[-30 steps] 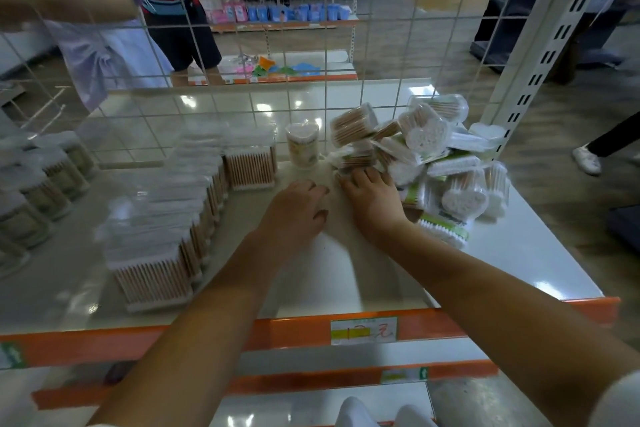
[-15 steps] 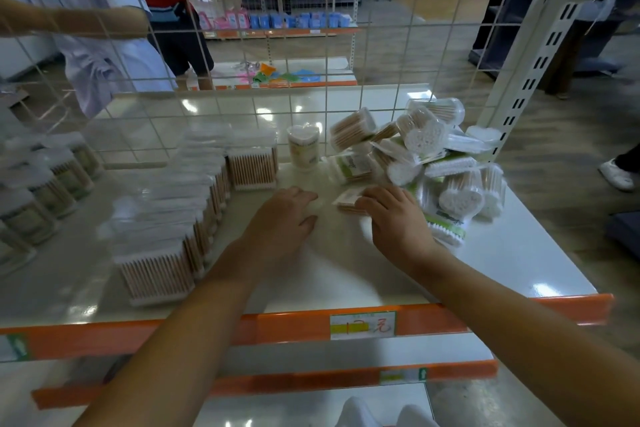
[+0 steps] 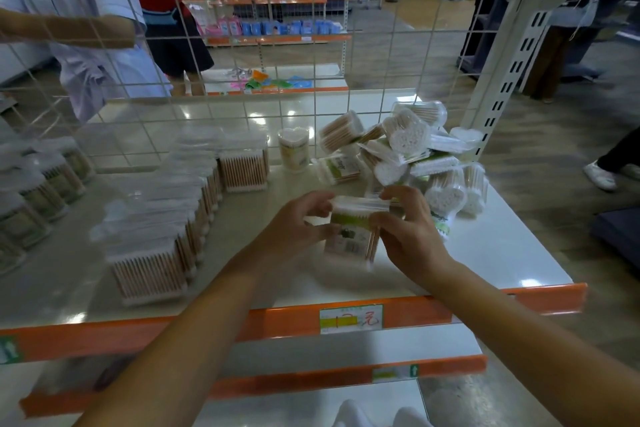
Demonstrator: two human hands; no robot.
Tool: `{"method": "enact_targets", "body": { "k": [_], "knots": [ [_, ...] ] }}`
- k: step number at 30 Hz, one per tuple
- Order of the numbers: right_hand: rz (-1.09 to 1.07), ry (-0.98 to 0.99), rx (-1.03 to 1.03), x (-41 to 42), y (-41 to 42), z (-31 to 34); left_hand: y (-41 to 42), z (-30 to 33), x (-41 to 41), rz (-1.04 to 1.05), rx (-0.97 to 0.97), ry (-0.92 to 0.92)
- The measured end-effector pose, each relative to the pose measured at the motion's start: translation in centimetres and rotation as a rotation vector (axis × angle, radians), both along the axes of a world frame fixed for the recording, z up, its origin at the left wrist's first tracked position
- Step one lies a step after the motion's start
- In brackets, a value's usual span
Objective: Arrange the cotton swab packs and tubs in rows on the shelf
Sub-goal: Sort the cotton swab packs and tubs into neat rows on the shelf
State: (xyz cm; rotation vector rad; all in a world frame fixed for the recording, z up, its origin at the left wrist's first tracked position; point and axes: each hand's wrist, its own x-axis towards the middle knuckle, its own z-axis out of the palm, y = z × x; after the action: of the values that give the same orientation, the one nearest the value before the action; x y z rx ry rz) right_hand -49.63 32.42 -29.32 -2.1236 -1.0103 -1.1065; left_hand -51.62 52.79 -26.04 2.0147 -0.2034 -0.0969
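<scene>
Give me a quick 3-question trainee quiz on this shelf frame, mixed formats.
1. True or false: both the left hand and the right hand hold the swab pack.
2. Multiple choice: where is the loose pile of packs and tubs? A) back right of the shelf B) front left C) on the floor
3. Fill in: the single heart-shaped tub stands upright between the neat rows of packs and the ____.

Key: 1 true; 2 A; 3 pile
</scene>
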Motion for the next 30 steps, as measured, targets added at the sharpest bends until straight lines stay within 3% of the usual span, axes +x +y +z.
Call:
{"method": "enact_targets", "body": {
  "k": [4,12,17,25,30],
  "knots": [
    [-0.006,-0.026,0.011,-0.4,-0.1,0.1,-0.5,-0.1,-0.6,-0.010,-0.240,0.147],
    [-0.074,-0.004,0.020,-0.5,0.1,-0.2,-0.7,0.3,-1.4,0.031,-0.357,0.121],
    [-0.042,0.061,-0.043,-0.9,0.9,0.0,-0.6,0.5,-1.6,0.093,-0.358,0.032],
    [-0.091,0.308,-0.108,-2.5,3.2,1.8,-1.8,0.6,-2.1,0.345,-0.278,-0.162],
    [-0.104,0.516,-0.085,-2.4,4.0,2.3,-2.7,0.6,-2.7,0.366,-0.193,-0.311]
  ]
}}
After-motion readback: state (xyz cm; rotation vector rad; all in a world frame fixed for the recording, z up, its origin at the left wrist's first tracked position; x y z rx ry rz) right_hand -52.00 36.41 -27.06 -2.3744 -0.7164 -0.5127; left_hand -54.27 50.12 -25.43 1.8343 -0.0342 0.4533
